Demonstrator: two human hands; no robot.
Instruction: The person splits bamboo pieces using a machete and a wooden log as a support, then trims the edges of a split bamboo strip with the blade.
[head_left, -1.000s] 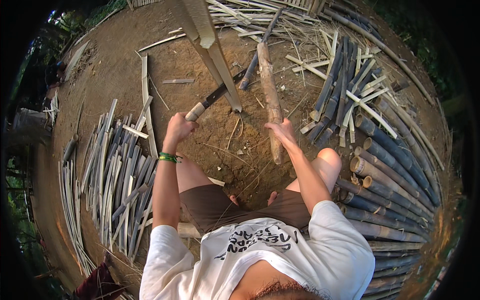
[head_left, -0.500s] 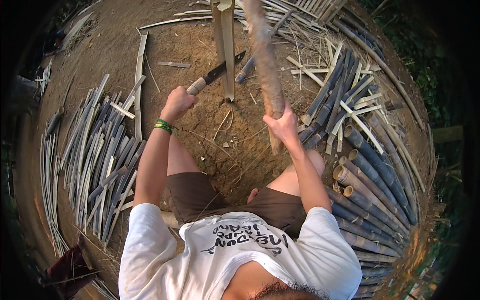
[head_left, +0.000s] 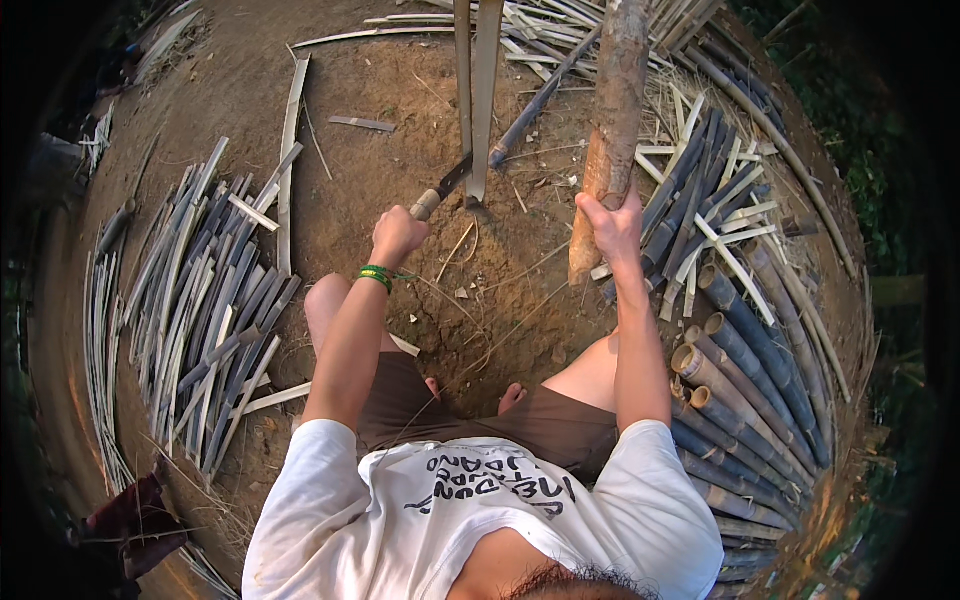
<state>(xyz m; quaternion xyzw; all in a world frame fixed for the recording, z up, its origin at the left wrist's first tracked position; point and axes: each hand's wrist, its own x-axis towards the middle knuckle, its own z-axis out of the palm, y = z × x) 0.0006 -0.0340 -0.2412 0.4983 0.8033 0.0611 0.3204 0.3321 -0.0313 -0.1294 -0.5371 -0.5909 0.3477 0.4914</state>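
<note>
Two hands busy: left hand [head_left: 397, 236] grips knife [head_left: 442, 188] lodged in half-split bamboo [head_left: 478, 90]; right hand [head_left: 612, 222] clutches club [head_left: 610, 130]; poles [head_left: 745, 375] unsplit.

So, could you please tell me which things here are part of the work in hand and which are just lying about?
In use:
- left hand, its grip on the knife
- upright split bamboo strip that the blade meets
- right hand, its grip on the wooden club

Lying about:
- split bamboo slats on the person's left
- whole bamboo poles on the right
- dark red cloth
</note>
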